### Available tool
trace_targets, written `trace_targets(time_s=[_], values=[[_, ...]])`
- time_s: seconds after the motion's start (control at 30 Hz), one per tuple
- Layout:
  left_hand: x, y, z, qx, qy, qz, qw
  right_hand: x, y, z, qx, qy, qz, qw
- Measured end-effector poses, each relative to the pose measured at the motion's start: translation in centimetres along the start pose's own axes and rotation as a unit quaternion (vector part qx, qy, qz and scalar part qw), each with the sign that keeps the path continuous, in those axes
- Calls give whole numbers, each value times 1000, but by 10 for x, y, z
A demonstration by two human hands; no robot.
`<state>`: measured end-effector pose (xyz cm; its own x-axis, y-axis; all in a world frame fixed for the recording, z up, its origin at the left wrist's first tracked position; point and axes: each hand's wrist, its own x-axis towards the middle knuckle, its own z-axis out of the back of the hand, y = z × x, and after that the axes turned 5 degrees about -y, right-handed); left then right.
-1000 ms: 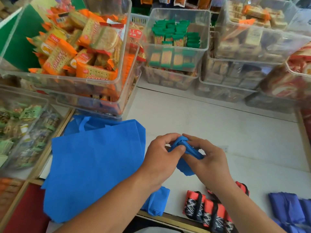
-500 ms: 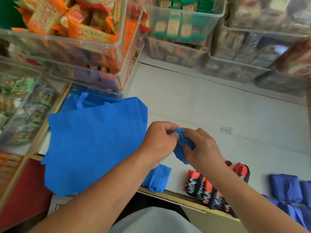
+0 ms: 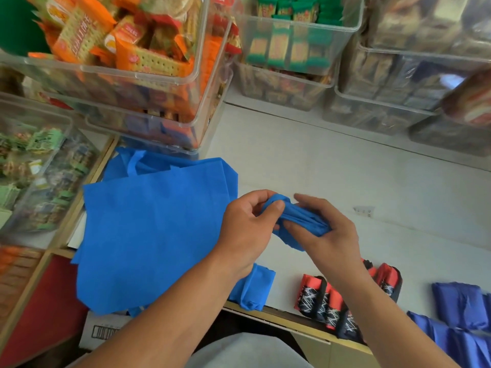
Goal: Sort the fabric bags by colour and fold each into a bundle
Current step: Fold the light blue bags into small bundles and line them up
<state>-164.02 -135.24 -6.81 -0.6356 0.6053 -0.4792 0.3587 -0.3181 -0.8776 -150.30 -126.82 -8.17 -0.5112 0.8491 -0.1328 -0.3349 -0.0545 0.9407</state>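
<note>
Above the white desk point(image 3: 345, 168), both grips work one bright blue bag point(image 3: 300, 217), bunched into a tight roll and held clear of the surface. The left grip point(image 3: 247, 229) pinches its upper end between thumb and curled fingers. The right grip point(image 3: 329, 237) clasps the lower end, with the index finger raised. To their left lies a flat stack of blue bags point(image 3: 154, 235). Along the desk's near edge sit a folded blue bundle point(image 3: 255, 288), red-and-black bundles point(image 3: 326, 301) and darker blue bundles point(image 3: 457, 306). Clear snack bins point(image 3: 148, 83) line the back.
</note>
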Motion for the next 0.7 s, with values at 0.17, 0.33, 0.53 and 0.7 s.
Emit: trace_targets(time_s=[0.17, 0.33, 0.53, 0.7], values=[[1, 0, 1, 70, -13, -25, 997, 9, -4, -3, -112, -10, 123, 986], [1, 13, -3, 258, -66, -196, 944, 13, -17, -5, -161, -6, 198, 967], [-3, 24, -14, 311, -137, -281, 897, 12, -17, -11, -170, -7, 211, 963], [-6, 22, -15, 197, -106, -234, 946, 13, -16, -7, -135, -16, 161, 977]])
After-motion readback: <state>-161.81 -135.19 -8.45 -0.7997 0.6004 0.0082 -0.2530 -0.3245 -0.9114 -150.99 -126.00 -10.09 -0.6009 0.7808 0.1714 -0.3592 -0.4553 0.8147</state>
